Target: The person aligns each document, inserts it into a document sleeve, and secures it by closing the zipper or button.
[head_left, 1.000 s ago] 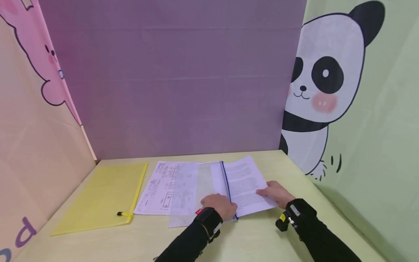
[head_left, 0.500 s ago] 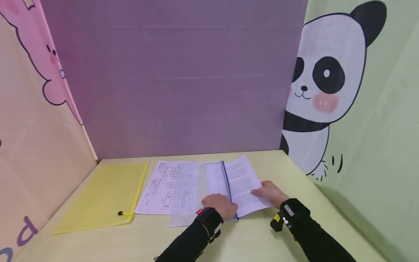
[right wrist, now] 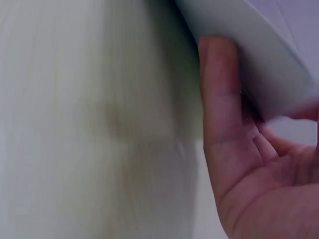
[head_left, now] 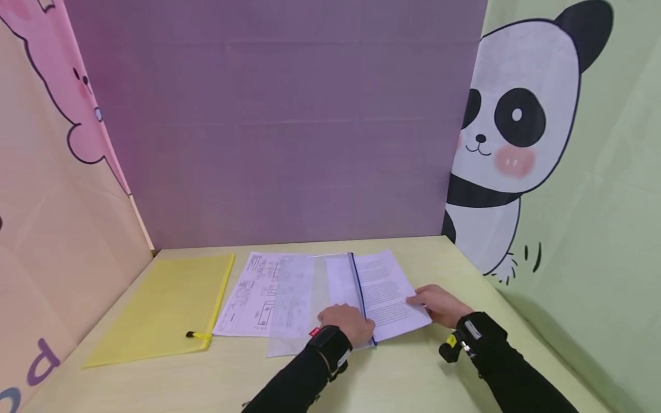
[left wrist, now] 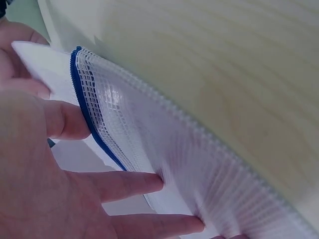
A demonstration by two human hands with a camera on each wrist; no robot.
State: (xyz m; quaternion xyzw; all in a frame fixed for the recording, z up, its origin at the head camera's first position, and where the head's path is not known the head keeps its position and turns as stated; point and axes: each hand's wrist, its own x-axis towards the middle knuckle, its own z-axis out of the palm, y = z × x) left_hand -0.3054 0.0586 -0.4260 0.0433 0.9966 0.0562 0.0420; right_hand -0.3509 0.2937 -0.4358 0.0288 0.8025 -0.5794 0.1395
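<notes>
A clear mesh zip pouch (head_left: 294,330) with a blue zip edge (head_left: 357,284) lies mid-table. My left hand (head_left: 347,325) grips its near right part; in the left wrist view the thumb (left wrist: 67,120) is at the blue edge and the fingertips bear on the mesh, creasing it. White printed paper (head_left: 389,298) sticks out of the pouch's right side, partly inside it. My right hand (head_left: 439,305) pinches the paper's near right corner, with the thumb on top. In the right wrist view a finger (right wrist: 219,94) lies under the paper (right wrist: 264,64).
Another printed sheet (head_left: 245,298), with drawings, lies left of the pouch and partly beneath it. A yellow zip folder (head_left: 160,310) with a dark-tipped pull rests further left. A purple panel (head_left: 289,126) stands behind the table (head_left: 196,381), with side panels left and right.
My right hand went left with the paper, pushing it further into the pouch, then came back right, drawing the paper's corner slightly out. My left hand stays put.
</notes>
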